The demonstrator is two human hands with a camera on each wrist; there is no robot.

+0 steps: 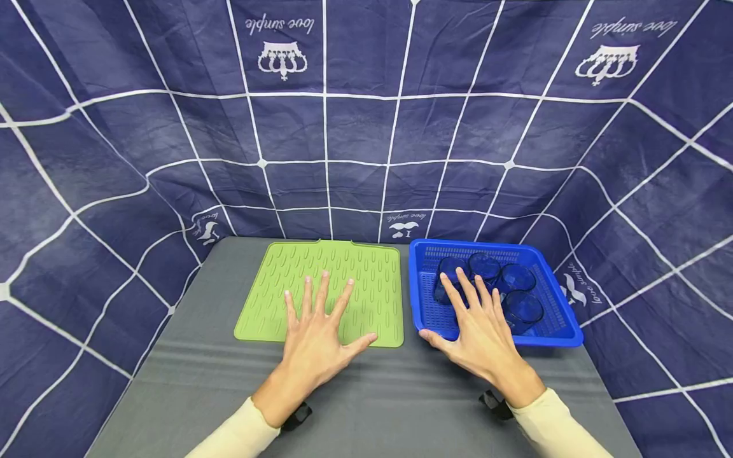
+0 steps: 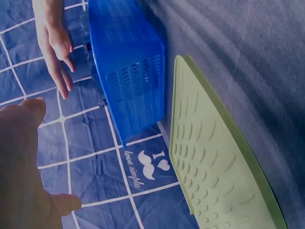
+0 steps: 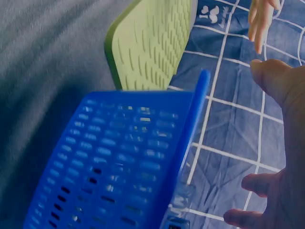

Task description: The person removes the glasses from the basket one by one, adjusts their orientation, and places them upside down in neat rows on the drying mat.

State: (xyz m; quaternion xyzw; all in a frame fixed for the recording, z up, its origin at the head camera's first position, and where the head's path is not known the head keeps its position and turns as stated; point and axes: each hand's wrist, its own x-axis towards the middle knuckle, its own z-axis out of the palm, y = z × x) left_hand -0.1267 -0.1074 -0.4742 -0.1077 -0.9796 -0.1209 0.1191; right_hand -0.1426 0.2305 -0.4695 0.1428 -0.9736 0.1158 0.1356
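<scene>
My left hand point(image 1: 316, 343) hovers over the front part of a green ridged mat point(image 1: 332, 254), fingers spread and nothing held. My right hand point(image 1: 483, 337) is held above the front left of a blue plastic basket point(image 1: 558, 312), its fingers spread too. Several clear drinking glasses point(image 1: 523, 308) stand in the basket, and the right hand hides part of them. In the left wrist view the mat point(image 2: 209, 157) and the basket point(image 2: 133, 90) lie beyond the hand. The right wrist view shows the perforated basket wall point(image 3: 109, 157) below the right hand, apart from it.
A grey cloth point(image 1: 366, 407) covers the table. Dark blue curtains with white grid lines point(image 1: 366, 127) rise behind it and at both sides. The mat and basket lie side by side with a narrow gap between them, near the back curtain.
</scene>
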